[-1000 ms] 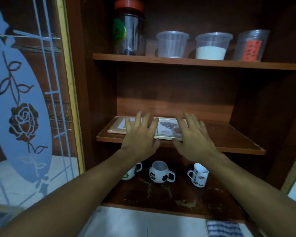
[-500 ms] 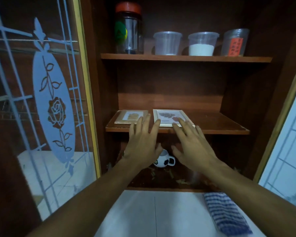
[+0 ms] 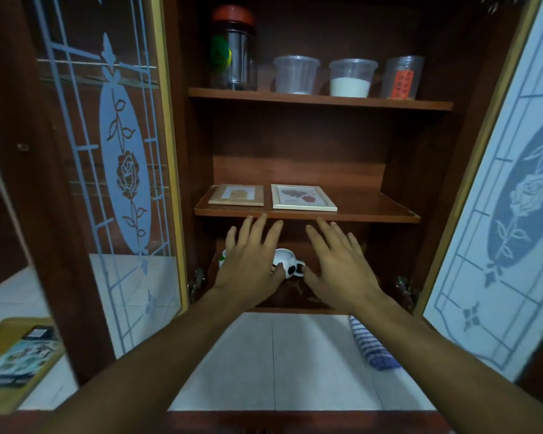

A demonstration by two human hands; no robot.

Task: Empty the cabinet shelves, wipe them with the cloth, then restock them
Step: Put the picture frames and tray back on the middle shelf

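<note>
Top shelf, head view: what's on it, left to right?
red-lidded jar → near-empty clear tub → clear tub of white powder → clear cup with an orange label

1. Top shelf [image 3: 320,100]: jar [image 3: 233,50] at left, then three clear tubs [image 3: 296,75] in a row; the middle tub [image 3: 351,78] holds white powder.
2. Middle shelf [image 3: 373,205]: brown frame [image 3: 236,195] and white frame [image 3: 303,197] flat, side by side, left half.
3. Bottom shelf [image 3: 295,303]: football mug [image 3: 287,261], partly hidden.
4. Floor [image 3: 264,355]: striped cloth [image 3: 373,349], right.
</note>
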